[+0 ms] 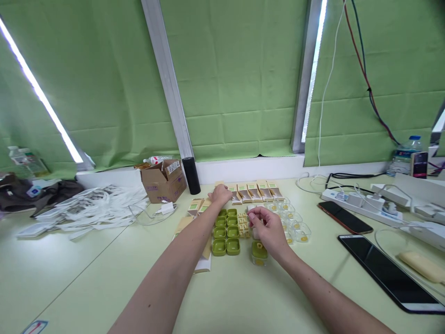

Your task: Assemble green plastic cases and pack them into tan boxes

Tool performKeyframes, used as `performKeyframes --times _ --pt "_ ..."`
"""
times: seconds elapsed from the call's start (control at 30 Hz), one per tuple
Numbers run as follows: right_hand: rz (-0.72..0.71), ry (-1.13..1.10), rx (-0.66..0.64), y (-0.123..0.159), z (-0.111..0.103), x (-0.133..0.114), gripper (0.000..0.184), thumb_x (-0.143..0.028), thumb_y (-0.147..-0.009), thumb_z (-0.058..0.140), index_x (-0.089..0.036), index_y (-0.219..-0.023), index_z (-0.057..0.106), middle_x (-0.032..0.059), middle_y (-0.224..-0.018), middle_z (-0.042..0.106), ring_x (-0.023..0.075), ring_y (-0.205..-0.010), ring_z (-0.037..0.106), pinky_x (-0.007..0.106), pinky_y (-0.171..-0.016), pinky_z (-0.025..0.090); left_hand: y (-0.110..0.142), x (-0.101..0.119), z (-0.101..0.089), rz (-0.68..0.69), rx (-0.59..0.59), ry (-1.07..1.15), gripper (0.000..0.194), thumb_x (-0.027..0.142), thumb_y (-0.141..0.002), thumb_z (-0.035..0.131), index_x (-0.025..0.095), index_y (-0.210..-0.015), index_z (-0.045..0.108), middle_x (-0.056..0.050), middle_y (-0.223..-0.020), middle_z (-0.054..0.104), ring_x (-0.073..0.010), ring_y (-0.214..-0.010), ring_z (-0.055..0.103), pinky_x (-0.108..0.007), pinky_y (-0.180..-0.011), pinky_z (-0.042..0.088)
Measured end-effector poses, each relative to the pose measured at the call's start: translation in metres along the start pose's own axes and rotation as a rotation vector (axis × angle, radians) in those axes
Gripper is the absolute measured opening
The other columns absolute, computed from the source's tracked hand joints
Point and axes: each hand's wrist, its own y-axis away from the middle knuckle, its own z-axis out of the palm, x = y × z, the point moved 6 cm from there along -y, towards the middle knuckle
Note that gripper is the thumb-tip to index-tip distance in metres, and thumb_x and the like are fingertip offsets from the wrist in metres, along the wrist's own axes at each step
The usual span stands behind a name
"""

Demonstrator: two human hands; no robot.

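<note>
My left hand (220, 194) reaches to the back of the table, at the left end of a row of open kraft boxes (255, 192); its fingertips are mostly hidden. My right hand (268, 228) is closed in a pinch, low over the table, on something too small to make out. Just below it sits a clear cup with a green piece (259, 251) and a small yellow part on top. Two columns of square green trays (219, 247) stand between my arms. Beside them lie small yellow pieces (243, 226). Clear cups with yellow spots (301, 232) are grouped to the right.
More kraft packaging (183, 224) lies partly under my left forearm. At the back left are a cardboard box (163, 183), a black cylinder (191, 176) and white straps (100, 206). Phones (385, 269) and a power strip (365, 204) with cables occupy the right side.
</note>
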Motion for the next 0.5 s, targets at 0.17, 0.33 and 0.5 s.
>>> performKeyframes --times 0.17,0.33,0.5 --pt "0.013 -0.002 -0.016 0.001 0.000 0.001 0.031 -0.053 -0.090 0.068 -0.022 -0.089 0.074 0.0041 -0.072 0.072 0.0228 -0.068 0.066 0.033 -0.065 0.050 0.007 0.006 0.000 0.072 0.048 -0.040 0.016 0.021 -0.082 0.076 0.020 -0.098 0.080 -0.014 -0.115 0.079 -0.0346 -0.124 0.066 -0.049 -0.109 0.041" --pt "0.021 -0.008 -0.018 0.000 -0.001 0.002 0.030 -0.052 -0.090 0.067 -0.023 -0.088 0.072 0.0038 -0.073 0.072 0.0229 -0.070 0.066 0.035 -0.069 0.050 0.009 0.009 0.002 0.097 0.049 -0.074 0.020 0.022 -0.076 0.073 0.021 -0.094 0.081 -0.016 -0.112 0.081 -0.0388 -0.132 0.061 -0.046 -0.106 0.039" --pt "0.002 0.010 0.007 -0.001 -0.004 0.000 0.030 -0.052 -0.090 0.067 -0.023 -0.088 0.073 0.0035 -0.072 0.072 0.0226 -0.070 0.066 0.035 -0.069 0.050 0.024 0.015 -0.007 0.157 0.065 -0.084 0.040 0.024 -0.082 0.068 0.019 -0.120 0.078 -0.019 -0.128 0.077 -0.0429 -0.138 0.053 -0.053 -0.108 0.037"
